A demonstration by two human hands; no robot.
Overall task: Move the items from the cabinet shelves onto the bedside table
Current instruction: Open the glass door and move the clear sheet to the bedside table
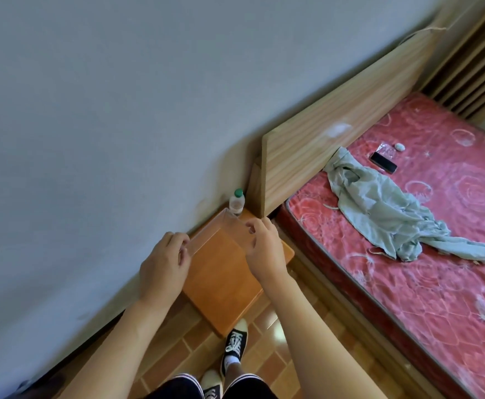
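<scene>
The bedside tabletop (224, 283) stood hemmed in, the wall along its left edge and the bed (408, 240) just beside its right, with bare wood toward its near corner. A clear box (221, 237) hung above its far half. The left hand (163, 263) pinched the box's left edge; the right hand (264, 246) curled its grip round the right edge. A bottle (237, 202) stood at the far corner.

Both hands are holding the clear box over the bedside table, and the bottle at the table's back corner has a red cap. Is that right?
Not quite: the bottle has a green cap, as the head view shows. The rest holds: the left hand and right hand hold the clear box over the bedside table.
</scene>
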